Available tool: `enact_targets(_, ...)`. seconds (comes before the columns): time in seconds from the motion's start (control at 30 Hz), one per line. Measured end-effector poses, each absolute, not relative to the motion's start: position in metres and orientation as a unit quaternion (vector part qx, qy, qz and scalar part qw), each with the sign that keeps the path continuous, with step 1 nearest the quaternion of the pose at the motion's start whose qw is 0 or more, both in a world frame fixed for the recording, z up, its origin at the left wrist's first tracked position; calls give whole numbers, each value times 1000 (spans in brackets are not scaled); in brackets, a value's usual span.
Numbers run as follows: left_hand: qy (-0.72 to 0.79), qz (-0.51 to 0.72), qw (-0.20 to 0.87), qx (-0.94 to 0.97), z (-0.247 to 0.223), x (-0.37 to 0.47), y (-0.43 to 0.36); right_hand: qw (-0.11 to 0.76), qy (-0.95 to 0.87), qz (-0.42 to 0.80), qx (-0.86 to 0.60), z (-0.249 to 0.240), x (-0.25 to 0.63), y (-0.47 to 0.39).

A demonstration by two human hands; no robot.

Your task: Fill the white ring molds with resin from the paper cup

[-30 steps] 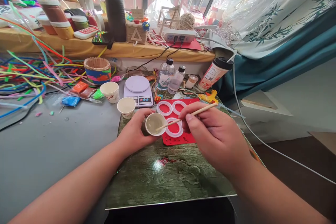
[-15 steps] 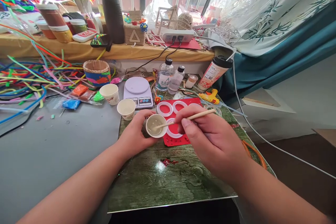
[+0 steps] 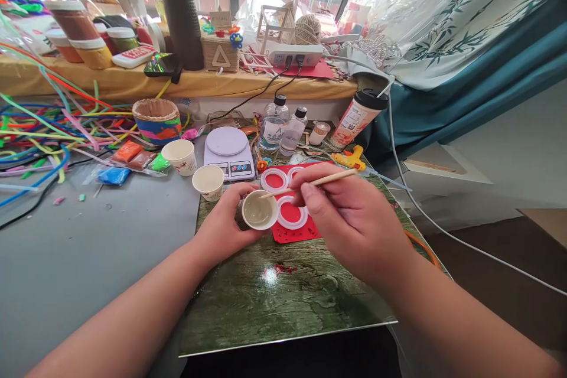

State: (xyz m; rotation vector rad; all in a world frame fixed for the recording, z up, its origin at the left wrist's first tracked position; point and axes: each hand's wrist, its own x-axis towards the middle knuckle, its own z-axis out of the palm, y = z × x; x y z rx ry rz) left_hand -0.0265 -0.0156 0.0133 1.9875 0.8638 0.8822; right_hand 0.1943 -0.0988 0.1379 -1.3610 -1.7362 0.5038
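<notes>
My left hand (image 3: pixel 230 218) is wrapped round a paper cup (image 3: pixel 260 225), tilted toward me, with a clear, bubbly liquid in it. Between the thumb and fingers of my right hand (image 3: pixel 341 212) is a thin wooden stick (image 3: pixel 330 178), its tip inside the cup near the upper rim. Beyond the cup, white ring-shaped molds (image 3: pixel 280 221) lie on a red sheet (image 3: pixel 287 237), partly covered by my right hand. Two more paper cups, a nearer one (image 3: pixel 208 182) and a farther one (image 3: pixel 179 156), stand left of the held cup.
A kitchen scale (image 3: pixel 229 156) stands behind the cups, with two capped clear bottles (image 3: pixel 272 127) to its right. A yellow glue gun (image 3: pixel 349 158) and a lidded drink cup (image 3: pixel 358 118) are at the back right. Colored pipe cleaners (image 3: pixel 53 130) crowd the left; a white cable (image 3: pixel 425 212) hangs at the right.
The stick's tip has shifted from the middle of the cup's liquid toward the upper rim. My left hand keeps its hold on the cup. The whole view has moved slightly.
</notes>
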Motion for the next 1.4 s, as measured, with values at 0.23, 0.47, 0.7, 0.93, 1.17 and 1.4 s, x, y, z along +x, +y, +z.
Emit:
enact_targets(0.23, 335, 345, 393, 784, 13, -27, -16, 405, -711, 194, -541, 139, 193, -98)
enact_targets(0.47, 334, 343, 395, 784, 11, -27, -16, 392, -724, 209, -528, 142, 194, -95)
enact_targets(0.7, 334, 340, 408, 778, 15, -26, -16, 401, -724, 183, -530, 139, 192, -93)
enact_targets(0.93, 346, 339, 414, 771, 16, -25, -18, 428, -703, 174, -540, 138, 189, -96)
enact_targets(1.17, 384, 311, 427, 757, 16, -26, -17, 443, -692, 177, -542, 135, 192, -97)
enact_targets(1.4, 391, 301, 414, 765, 15, -26, -18, 430, -714, 168, -525, 137, 187, -97)
